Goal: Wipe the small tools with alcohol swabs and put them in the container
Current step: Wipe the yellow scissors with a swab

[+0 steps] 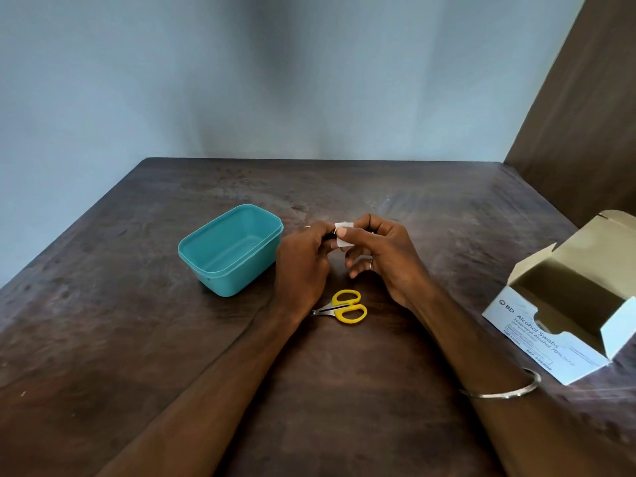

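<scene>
My left hand (pixel 303 263) grips a small dark tool (pixel 331 233), mostly hidden by my fingers, above the table's middle. My right hand (pixel 382 256) pinches a white alcohol swab (pixel 344 234) against that tool with thumb and forefinger. A teal plastic container (pixel 230 249) stands open and empty just left of my hands. Small scissors with yellow handles (pixel 346 306) lie on the table below my hands, their blades partly under my left wrist.
An open white box of alcohol swabs (pixel 564 304) lies at the right edge of the dark wooden table (pixel 137 339). A wooden panel (pixel 585 115) rises at the back right, a pale wall behind.
</scene>
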